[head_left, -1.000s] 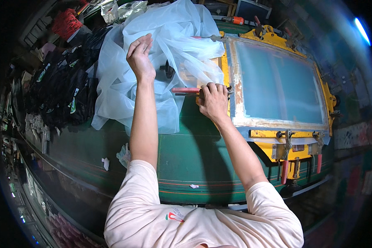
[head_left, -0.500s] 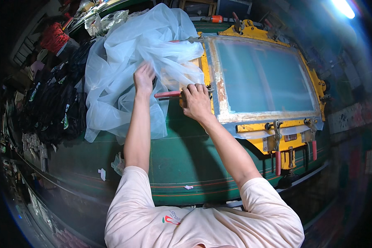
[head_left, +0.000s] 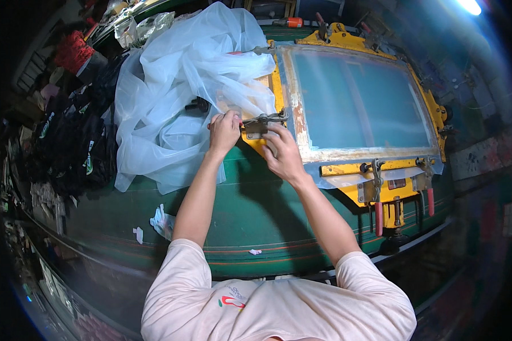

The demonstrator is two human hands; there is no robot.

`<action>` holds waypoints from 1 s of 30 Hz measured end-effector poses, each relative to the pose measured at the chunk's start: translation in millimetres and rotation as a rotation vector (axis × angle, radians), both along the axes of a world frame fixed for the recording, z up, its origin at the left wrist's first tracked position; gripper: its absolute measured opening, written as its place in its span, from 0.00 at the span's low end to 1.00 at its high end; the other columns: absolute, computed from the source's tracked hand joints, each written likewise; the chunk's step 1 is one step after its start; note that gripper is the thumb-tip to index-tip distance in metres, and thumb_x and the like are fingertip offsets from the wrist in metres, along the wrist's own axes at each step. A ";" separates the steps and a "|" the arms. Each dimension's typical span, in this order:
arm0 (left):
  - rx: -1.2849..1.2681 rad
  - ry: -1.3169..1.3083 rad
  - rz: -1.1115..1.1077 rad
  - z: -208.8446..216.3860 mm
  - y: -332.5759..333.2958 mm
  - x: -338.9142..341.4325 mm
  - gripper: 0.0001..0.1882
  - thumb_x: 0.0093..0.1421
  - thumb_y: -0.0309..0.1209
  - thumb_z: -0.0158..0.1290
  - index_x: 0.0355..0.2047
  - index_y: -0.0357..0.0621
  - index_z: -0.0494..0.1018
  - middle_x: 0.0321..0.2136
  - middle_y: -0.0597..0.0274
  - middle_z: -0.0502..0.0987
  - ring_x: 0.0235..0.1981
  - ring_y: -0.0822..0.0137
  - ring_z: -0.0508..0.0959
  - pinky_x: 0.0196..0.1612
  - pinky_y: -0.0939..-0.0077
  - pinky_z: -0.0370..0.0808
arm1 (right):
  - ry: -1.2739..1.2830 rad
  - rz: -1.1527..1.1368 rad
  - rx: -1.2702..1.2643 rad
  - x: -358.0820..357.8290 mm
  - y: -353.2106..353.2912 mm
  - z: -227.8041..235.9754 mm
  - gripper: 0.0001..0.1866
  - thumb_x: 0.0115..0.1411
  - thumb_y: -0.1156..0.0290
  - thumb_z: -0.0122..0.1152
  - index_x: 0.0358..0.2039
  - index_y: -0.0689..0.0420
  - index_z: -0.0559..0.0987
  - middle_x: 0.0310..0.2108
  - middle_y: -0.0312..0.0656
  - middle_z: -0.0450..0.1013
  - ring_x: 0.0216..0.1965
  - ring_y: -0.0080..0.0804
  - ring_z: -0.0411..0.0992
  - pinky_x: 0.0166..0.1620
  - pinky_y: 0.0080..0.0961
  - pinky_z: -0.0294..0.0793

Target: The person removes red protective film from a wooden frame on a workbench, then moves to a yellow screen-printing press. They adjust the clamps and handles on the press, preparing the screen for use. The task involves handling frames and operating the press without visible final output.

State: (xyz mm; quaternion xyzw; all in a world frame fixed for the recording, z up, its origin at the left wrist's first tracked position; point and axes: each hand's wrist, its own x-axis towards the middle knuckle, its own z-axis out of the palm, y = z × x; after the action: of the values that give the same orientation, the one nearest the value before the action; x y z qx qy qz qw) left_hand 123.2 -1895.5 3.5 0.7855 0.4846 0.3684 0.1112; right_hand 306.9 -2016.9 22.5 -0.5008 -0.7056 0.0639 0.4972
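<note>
I had the left hand at eleven o'clock from the middle of my view, its fingers curled shut around the red-handled end of a metal toggle clamp. That clamp sat at twelve, mounted on a yellow bracket of the frame holder. My right hand was just to the two o'clock side, fingers bent and close to the clamp's metal linkage; I couldn't tell whether they touched or pinched it.

At two o'clock, farther out, lay the mesh screen in its worn, pale-edged frame, ringed by yellow bars. Two more red-handled clamps hung from the holder near four. Sheer white fabric was heaped from ten to twelve, close behind the left hand. Dark garments were piled at nine. On the green bench I made out a crumpled clear wrapper at eight and a small pale scrap at six.
</note>
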 end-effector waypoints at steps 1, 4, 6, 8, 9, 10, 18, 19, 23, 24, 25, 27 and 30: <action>0.094 0.034 0.001 -1.7 -3.3 -0.2 0.06 0.63 0.26 0.49 0.35 0.41 0.76 0.28 0.51 0.81 0.34 0.49 0.79 0.46 0.56 0.71 | 0.040 -0.035 -0.031 5.0 -14.2 -3.3 0.11 0.53 0.79 0.65 0.39 0.61 0.80 0.47 0.51 0.73 0.52 0.53 0.71 0.54 0.40 0.73; 0.072 0.029 -0.030 -1.4 -9.5 0.4 0.05 0.61 0.27 0.51 0.35 0.41 0.76 0.31 0.53 0.80 0.37 0.50 0.78 0.49 0.55 0.67 | 0.130 -0.141 -0.097 21.1 -57.4 -13.4 0.08 0.53 0.79 0.64 0.35 0.62 0.81 0.41 0.50 0.75 0.45 0.49 0.74 0.49 0.39 0.74; 0.091 0.045 -0.024 -1.9 -14.9 2.7 0.06 0.59 0.27 0.54 0.36 0.40 0.76 0.34 0.53 0.80 0.41 0.50 0.77 0.51 0.55 0.67 | 0.148 -0.220 -0.123 31.2 -83.8 -19.5 0.05 0.53 0.80 0.64 0.32 0.63 0.81 0.36 0.49 0.77 0.40 0.46 0.76 0.45 0.37 0.75; 0.104 0.070 0.008 -2.8 -22.1 6.7 0.09 0.56 0.26 0.56 0.38 0.39 0.76 0.39 0.53 0.79 0.44 0.50 0.75 0.54 0.56 0.66 | 0.150 -0.251 -0.167 41.7 -104.2 -23.8 0.05 0.53 0.80 0.64 0.33 0.64 0.81 0.35 0.49 0.77 0.39 0.45 0.77 0.45 0.35 0.75; 0.127 0.014 0.008 -2.7 -26.1 9.1 0.10 0.55 0.26 0.57 0.39 0.39 0.76 0.40 0.52 0.79 0.46 0.50 0.75 0.55 0.55 0.66 | 0.172 -0.269 -0.197 46.1 -113.2 -25.3 0.05 0.54 0.80 0.64 0.33 0.64 0.81 0.35 0.49 0.77 0.39 0.45 0.77 0.45 0.35 0.75; 0.115 -0.023 0.015 -1.4 -29.9 12.4 0.12 0.54 0.25 0.58 0.40 0.38 0.76 0.41 0.52 0.78 0.47 0.50 0.75 0.56 0.55 0.65 | 0.195 -0.268 -0.204 50.0 -121.2 -26.1 0.05 0.54 0.80 0.64 0.33 0.64 0.81 0.34 0.48 0.77 0.37 0.44 0.77 0.43 0.34 0.76; -0.076 -0.173 -0.263 22.1 -102.6 66.4 0.10 0.57 0.22 0.55 0.40 0.32 0.75 0.42 0.46 0.77 0.47 0.47 0.77 0.54 0.60 0.72 | 0.204 -0.257 -0.258 64.1 -193.1 -11.3 0.05 0.56 0.80 0.63 0.34 0.63 0.80 0.35 0.48 0.76 0.36 0.44 0.77 0.41 0.33 0.76; -0.077 -0.186 -0.318 23.8 -115.1 75.1 0.10 0.57 0.21 0.55 0.40 0.32 0.75 0.42 0.46 0.77 0.47 0.47 0.77 0.54 0.59 0.72 | 0.228 -0.240 -0.273 67.7 -201.9 -6.2 0.05 0.56 0.80 0.63 0.35 0.63 0.80 0.35 0.48 0.76 0.36 0.44 0.78 0.41 0.33 0.77; -0.166 -0.183 -0.390 25.4 -160.7 108.4 0.09 0.59 0.23 0.54 0.39 0.32 0.76 0.40 0.46 0.78 0.46 0.47 0.77 0.52 0.60 0.72 | 0.264 -0.267 -0.292 90.1 -234.4 16.9 0.05 0.57 0.81 0.62 0.35 0.64 0.80 0.34 0.47 0.76 0.34 0.41 0.77 0.41 0.32 0.78; -0.174 -0.192 -0.402 24.1 -172.7 117.3 0.08 0.59 0.24 0.54 0.38 0.33 0.76 0.39 0.46 0.79 0.44 0.47 0.78 0.50 0.60 0.73 | 0.252 -0.287 -0.268 97.9 -242.3 22.4 0.05 0.57 0.81 0.62 0.35 0.64 0.80 0.34 0.47 0.76 0.33 0.41 0.77 0.41 0.32 0.78; -0.218 -0.202 -0.427 22.2 -186.0 126.7 0.08 0.60 0.24 0.54 0.38 0.33 0.76 0.38 0.46 0.79 0.43 0.47 0.78 0.50 0.60 0.73 | 0.256 -0.301 -0.251 106.9 -249.9 27.3 0.05 0.57 0.80 0.62 0.35 0.64 0.80 0.34 0.47 0.76 0.33 0.41 0.77 0.41 0.32 0.78; -0.316 -0.219 -0.474 17.8 -214.5 146.0 0.08 0.60 0.25 0.54 0.38 0.34 0.77 0.37 0.45 0.79 0.42 0.47 0.79 0.48 0.60 0.74 | 0.197 -0.334 -0.207 129.1 -261.9 34.5 0.05 0.57 0.80 0.62 0.35 0.64 0.80 0.34 0.47 0.76 0.32 0.41 0.77 0.41 0.32 0.78; -0.445 -0.154 -0.605 11.9 -261.0 179.6 0.09 0.63 0.28 0.54 0.40 0.36 0.78 0.35 0.50 0.80 0.39 0.56 0.81 0.44 0.65 0.76 | 0.164 -0.377 -0.140 171.4 -275.7 38.8 0.06 0.57 0.80 0.62 0.36 0.63 0.80 0.33 0.47 0.76 0.32 0.41 0.77 0.43 0.35 0.77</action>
State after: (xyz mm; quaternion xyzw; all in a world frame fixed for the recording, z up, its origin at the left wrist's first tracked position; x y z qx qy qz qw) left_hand 302.9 -2156.5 15.4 0.8198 0.2890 0.2628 0.4186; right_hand 478.2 -2292.6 61.3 -0.6505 -0.5504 0.0592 0.5200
